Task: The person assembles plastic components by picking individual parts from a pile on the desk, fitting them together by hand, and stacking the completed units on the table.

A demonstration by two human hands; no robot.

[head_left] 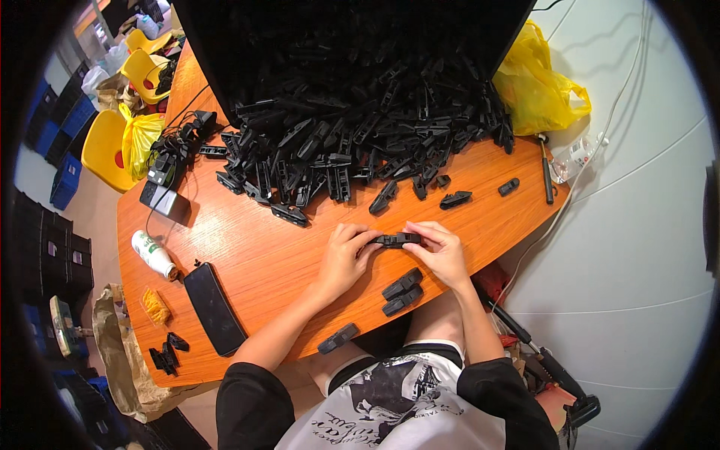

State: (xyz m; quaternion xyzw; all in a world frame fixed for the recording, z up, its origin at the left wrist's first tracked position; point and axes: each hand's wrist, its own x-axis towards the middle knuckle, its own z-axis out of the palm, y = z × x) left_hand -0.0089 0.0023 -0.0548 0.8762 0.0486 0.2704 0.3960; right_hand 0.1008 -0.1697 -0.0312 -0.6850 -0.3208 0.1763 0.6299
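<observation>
Between my two hands is a small black plastic part (397, 241), held level just above the wooden table (247, 247). My left hand (347, 259) pinches its left end with thumb and fingers. At the other end, my right hand (437, 251) grips it the same way. Nearer to me lie two black plastic blocks (403, 291) side by side. Another black block (339, 338) rests by the table's front edge. Beyond my hands, loose black parts (383, 197) lie in front of a large heap of similar black plastic parts (322, 150).
A dark box (360, 30) stands behind the heap. On the left are a phone (214, 308), a white bottle (154, 255), a bag of small yellow pieces (155, 307) and cables with adapters (169, 161). At right lie a hammer (547, 169) and a yellow bag (536, 90).
</observation>
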